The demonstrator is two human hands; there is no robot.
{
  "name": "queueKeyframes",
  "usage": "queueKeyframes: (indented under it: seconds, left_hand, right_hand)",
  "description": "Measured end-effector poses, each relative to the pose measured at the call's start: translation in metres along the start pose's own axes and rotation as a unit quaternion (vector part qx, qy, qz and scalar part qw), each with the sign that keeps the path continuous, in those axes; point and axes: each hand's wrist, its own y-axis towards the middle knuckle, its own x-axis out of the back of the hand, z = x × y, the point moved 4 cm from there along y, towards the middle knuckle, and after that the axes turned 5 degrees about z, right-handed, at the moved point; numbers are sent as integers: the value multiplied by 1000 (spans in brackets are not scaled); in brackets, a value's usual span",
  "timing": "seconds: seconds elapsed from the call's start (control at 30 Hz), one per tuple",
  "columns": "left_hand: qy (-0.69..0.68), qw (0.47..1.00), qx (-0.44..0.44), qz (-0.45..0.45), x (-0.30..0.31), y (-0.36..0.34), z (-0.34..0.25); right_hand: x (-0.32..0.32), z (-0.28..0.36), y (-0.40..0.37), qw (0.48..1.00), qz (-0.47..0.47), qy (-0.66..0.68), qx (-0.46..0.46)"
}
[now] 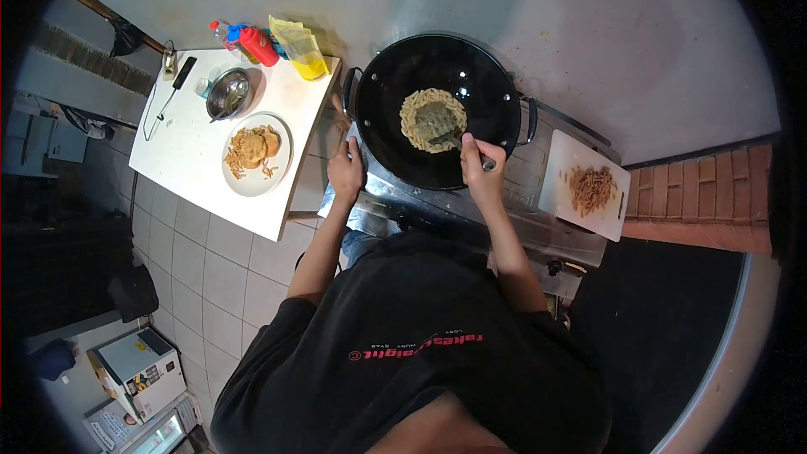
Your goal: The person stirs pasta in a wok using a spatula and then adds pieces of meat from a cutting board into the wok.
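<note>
A large black wok (378, 130) sits on the metal stove (513, 187). Pale pasta-like pieces (412, 109) lie in its middle, with a greenish-grey mass (433, 120) on top of them. My right hand (482, 164) is closed around the handle of a utensil (450, 141), whose head rests in the food. My left hand (345, 170) lies at the stove's left edge, below the wok's left handle. It holds nothing that I can see, and its fingers are partly apart.
On the white table (185, 151) at left are a plate of food (254, 151), a metal bowl (229, 94), a red bottle (259, 46), a yellow packet (300, 49) and a whisk-like tool (172, 92). A white board (559, 170) with chopped brown pieces (593, 189) lies right of the wok.
</note>
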Motion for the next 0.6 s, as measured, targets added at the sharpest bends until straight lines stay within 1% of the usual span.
queueKeyframes:
  seconds: [0.1, 0.13, 0.17, 0.2, 0.27, 0.3, 0.33, 0.4, 0.43, 0.47, 0.53, 0.57, 0.6]
  left_hand:
    - [-7, 1000, -13, 25, 1, 1, 1]
    - [-4, 998, 11, 59, 2, 1, -2]
    - [-1, 995, 34, 92, 3, 2, -5]
    - [2, 994, 27, 102, 2, 3, -5]
    - [-13, 998, -36, 56, -4, 5, 0]
    - [-32, 997, -59, 41, 0, 3, -5]
    - [-39, 995, -89, 26, 1, 3, -4]
    - [-74, 993, -87, 27, -1, 5, -1]
    - [-88, 990, -79, 72, -5, 8, 4]
    - [-90, 988, -87, 84, -7, 10, 5]
    - [-101, 987, -38, 117, -7, 12, 6]
    - [-91, 986, -44, 132, -6, 11, 6]
    - [-92, 984, -46, 144, -7, 9, 7]
  right_hand:
    - [3, 0, 0, 1000, 4, 13, -12]
    - [2, 0, 2, 1000, 10, 23, -19]
    - [-1, -2, 2, 998, -35, 40, -17]
    - [-2, 2, 2, 998, -40, 40, -10]
    - [-2, 5, 4, 997, 0, 68, -28]
    - [-7, 8, 4, 995, -3, 97, -17]
    - [-8, 10, 3, 995, -1, 91, -31]
    - [-14, 17, 0, 995, -33, 72, -52]
    - [-15, 16, 0, 995, -18, 85, -50]
    - [-19, 15, -1, 995, -33, 84, -51]
    - [-28, 23, -4, 989, -79, 110, -63]
    - [-32, 27, -6, 985, -115, 114, -64]
    - [-36, 33, -11, 983, -126, 111, -70]
